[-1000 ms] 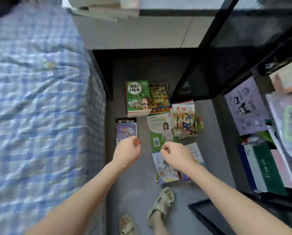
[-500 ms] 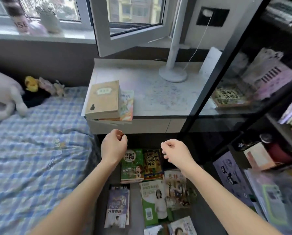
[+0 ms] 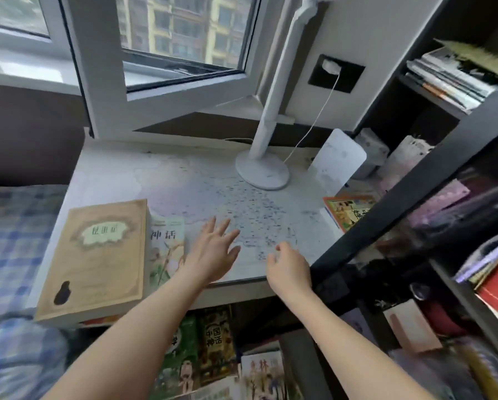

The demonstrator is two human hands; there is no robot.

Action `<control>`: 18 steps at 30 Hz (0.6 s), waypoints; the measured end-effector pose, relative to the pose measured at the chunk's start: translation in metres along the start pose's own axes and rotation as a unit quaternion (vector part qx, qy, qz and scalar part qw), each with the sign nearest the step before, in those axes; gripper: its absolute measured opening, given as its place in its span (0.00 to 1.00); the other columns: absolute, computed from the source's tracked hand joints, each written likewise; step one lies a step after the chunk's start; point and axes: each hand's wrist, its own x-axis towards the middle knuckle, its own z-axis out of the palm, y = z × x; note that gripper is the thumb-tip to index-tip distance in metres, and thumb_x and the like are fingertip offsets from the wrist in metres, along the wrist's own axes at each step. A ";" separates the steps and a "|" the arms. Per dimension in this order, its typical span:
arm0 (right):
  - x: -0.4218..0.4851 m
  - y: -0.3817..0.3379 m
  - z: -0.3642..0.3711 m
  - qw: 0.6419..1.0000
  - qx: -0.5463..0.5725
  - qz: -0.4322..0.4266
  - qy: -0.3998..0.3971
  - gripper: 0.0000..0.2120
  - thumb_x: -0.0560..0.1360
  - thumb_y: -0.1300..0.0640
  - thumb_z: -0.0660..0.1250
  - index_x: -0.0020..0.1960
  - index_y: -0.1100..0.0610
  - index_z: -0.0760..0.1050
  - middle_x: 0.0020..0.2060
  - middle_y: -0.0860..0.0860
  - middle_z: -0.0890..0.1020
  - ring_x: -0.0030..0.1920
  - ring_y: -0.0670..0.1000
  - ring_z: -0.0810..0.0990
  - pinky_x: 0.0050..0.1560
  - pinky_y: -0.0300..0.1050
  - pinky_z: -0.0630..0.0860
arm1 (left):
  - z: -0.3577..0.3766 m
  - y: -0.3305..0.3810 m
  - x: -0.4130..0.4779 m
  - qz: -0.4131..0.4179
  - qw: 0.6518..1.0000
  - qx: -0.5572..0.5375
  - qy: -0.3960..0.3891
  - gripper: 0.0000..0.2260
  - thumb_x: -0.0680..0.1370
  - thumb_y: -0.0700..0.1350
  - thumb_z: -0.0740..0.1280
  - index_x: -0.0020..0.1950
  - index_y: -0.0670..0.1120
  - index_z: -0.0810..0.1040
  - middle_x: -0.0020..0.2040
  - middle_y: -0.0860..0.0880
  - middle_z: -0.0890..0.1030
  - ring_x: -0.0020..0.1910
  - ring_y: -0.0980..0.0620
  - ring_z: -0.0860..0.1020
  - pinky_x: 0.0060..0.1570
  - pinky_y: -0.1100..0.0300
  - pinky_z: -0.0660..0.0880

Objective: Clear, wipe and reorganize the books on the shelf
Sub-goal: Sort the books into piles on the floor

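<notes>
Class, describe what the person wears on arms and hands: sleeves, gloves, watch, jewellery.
Nothing shows. The left hand and right hand are ungloved; both forearms are bare to the picture's edge, with no sleeve, watch, bracelet or ring visible.

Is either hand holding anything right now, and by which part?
Nothing is held. The left hand is spread open over the desk; the right hand is loosely curled, empty.

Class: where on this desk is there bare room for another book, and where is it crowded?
Bare: the desk top between the tan book, lamp base and orange book. Crowded: the floor books below and the shelf.
</notes>
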 end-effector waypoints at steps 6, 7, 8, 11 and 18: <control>0.116 0.016 0.014 0.983 -0.184 0.008 0.024 0.15 0.79 0.59 0.58 0.66 0.60 0.66 0.64 0.58 0.71 0.62 0.58 0.70 0.58 0.49 0.71 | 0.068 -0.043 0.080 -0.058 0.993 0.078 -0.068 0.34 0.72 0.67 0.33 0.78 0.60 0.46 0.79 0.49 0.44 0.78 0.43 0.41 0.73 0.41 0.38; 0.139 0.021 0.018 0.976 -0.211 0.034 0.034 0.17 0.80 0.58 0.58 0.68 0.61 0.66 0.65 0.59 0.70 0.63 0.60 0.70 0.60 0.51 0.71 | 0.075 -0.049 0.082 -0.050 0.994 0.079 -0.048 0.37 0.69 0.67 0.30 0.78 0.60 0.46 0.79 0.50 0.44 0.78 0.44 0.42 0.72 0.42 0.36; 0.161 0.027 0.021 0.967 -0.239 0.074 0.045 0.19 0.80 0.57 0.57 0.69 0.61 0.64 0.67 0.60 0.69 0.64 0.61 0.70 0.61 0.54 0.71 | 0.081 -0.055 0.083 -0.044 0.995 0.082 -0.028 0.38 0.68 0.67 0.30 0.78 0.59 0.48 0.79 0.49 0.46 0.78 0.44 0.44 0.71 0.42 0.36; 0.216 0.053 0.018 0.938 -0.274 0.205 0.056 0.23 0.81 0.56 0.54 0.74 0.61 0.58 0.71 0.64 0.65 0.68 0.66 0.66 0.67 0.62 0.64 | 0.093 -0.056 0.080 -0.023 0.996 0.070 0.052 0.32 0.74 0.67 0.44 0.73 0.56 0.67 0.74 0.46 0.64 0.75 0.42 0.60 0.71 0.44 0.43; 0.285 0.106 0.012 0.918 -0.234 0.316 0.048 0.33 0.80 0.41 0.54 0.77 0.58 0.50 0.73 0.68 0.56 0.72 0.72 0.57 0.71 0.69 0.53 | 0.098 -0.054 0.090 -0.028 0.994 0.053 0.092 0.29 0.75 0.64 0.52 0.71 0.53 0.70 0.71 0.45 0.70 0.72 0.43 0.65 0.70 0.44 0.52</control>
